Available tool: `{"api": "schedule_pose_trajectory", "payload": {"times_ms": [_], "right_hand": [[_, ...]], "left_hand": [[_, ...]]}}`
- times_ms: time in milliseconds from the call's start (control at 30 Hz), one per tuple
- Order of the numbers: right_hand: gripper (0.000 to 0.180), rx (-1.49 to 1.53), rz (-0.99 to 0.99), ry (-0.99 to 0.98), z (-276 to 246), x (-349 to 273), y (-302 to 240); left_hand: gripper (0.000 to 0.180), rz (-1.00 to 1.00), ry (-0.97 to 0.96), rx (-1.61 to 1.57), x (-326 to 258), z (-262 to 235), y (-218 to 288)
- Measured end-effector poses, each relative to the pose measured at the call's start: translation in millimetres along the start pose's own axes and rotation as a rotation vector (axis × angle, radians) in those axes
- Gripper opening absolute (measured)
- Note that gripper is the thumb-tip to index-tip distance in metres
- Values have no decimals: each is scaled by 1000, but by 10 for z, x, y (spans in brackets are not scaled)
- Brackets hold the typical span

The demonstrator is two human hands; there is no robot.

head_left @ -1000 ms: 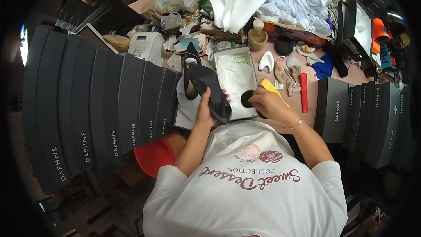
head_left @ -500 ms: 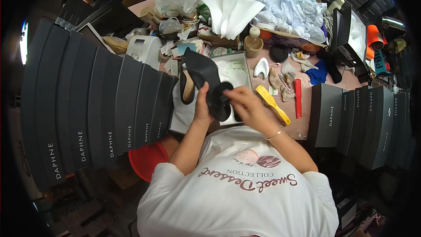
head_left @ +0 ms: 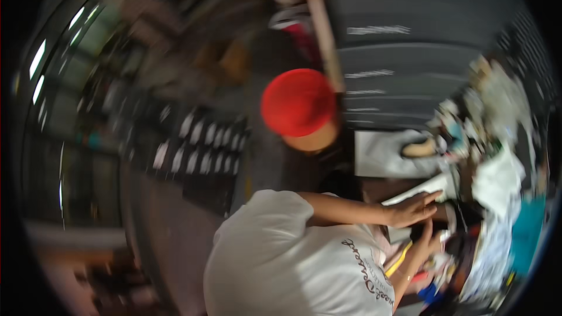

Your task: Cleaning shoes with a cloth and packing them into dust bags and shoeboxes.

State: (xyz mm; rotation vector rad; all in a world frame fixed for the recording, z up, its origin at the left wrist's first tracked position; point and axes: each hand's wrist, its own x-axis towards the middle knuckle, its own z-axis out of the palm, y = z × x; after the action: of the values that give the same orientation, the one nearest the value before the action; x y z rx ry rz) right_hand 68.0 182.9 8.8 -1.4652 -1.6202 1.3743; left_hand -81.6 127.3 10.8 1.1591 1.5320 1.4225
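The view is smeared by motion. My left hand (head_left: 413, 210) reaches to the right, its fingers around a dark form that looks like a black shoe (head_left: 462, 215); the blur hides much of the grip. Just below it is my right hand (head_left: 428, 244), thumb raised close to the left fingers; what its fingers touch is unclear. Another black shoe (head_left: 418, 150) with a tan insole lies on white paper in an open shoe box (head_left: 374, 167) beyond my left forearm. A yellow brush (head_left: 399, 259) shows beside my right forearm.
Stacked dark grey shoe boxes (head_left: 410, 58) stand beyond the open box. A red round tub or stool (head_left: 298, 102) is left of the table. White crumpled paper (head_left: 494, 246), a teal box (head_left: 528, 234) and a blue cloth (head_left: 430, 294) lie at the right.
The view has swung left, so table and hands now sit at the right. My right hand, earlier pinching near the held shoe's heel end, now has its thumb raised near my left fingers.
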Motion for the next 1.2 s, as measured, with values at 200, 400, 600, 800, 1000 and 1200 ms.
{"api": "schedule_pose_trajectory", "payload": {"times_ms": [200, 400, 600, 800, 1000, 1200], "right_hand": [[32, 221, -81, -161, 206, -133, 215], [33, -112, -617, -734, 288, -168, 18], [37, -306, -921, -650, 452, -261, -851], [32, -268, -431, -45, -250, -16, -27], [34, -463, -676, -190, -85, -360, -325], [19, -794, -589, -331, 365, -90, -98]], "left_hand": [[85, -866, -228, -787, -822, -316, -336], [64, -882, -287, -1338, -872, -310, -800], [55, -830, 6, -1228, -541, -23, -827], [45, -843, 181, -1118, -205, -392, -893], [37, -880, 285, -926, 66, -78, -715], [30, -874, 153, -830, 59, -44, -739]]}}
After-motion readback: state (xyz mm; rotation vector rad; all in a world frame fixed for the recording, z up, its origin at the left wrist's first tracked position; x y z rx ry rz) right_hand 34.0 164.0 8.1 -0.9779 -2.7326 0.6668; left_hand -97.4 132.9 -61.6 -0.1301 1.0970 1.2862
